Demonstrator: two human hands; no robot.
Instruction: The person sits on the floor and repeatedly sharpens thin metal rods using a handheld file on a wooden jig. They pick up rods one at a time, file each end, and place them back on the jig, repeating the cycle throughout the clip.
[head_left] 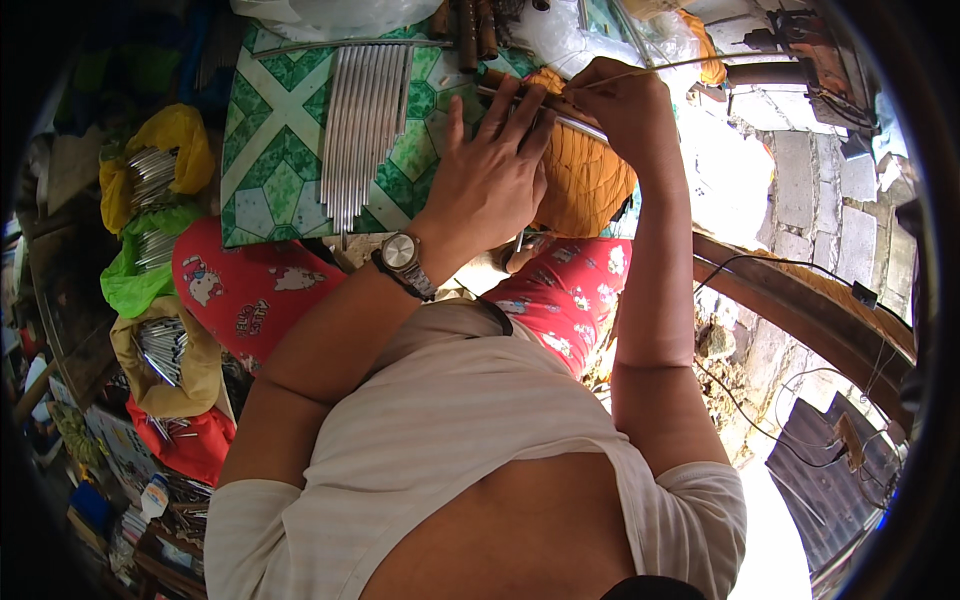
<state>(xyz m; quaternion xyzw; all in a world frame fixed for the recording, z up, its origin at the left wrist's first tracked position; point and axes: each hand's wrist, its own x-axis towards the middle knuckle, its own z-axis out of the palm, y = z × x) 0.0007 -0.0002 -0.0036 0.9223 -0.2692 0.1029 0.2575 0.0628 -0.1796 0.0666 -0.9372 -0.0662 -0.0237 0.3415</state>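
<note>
The green-patterned desk carries everything, and its smooth-looking cover could let the yellow pad slide if the pressing turns uneven. To the pad's left, the row of rods lies loose side by side, so a stray wrist or a knock could scatter its stepped lower ends. On the pad's far part, the left hand lies with fingers spread over a silver rod, partly hidden beneath them; a light hold might let it roll. Above the pad's right side, the right hand pinches narrowly around a thin strip, whose long tail reaches beyond the pad's right and could snag, twisting the pinched end off line.
</note>
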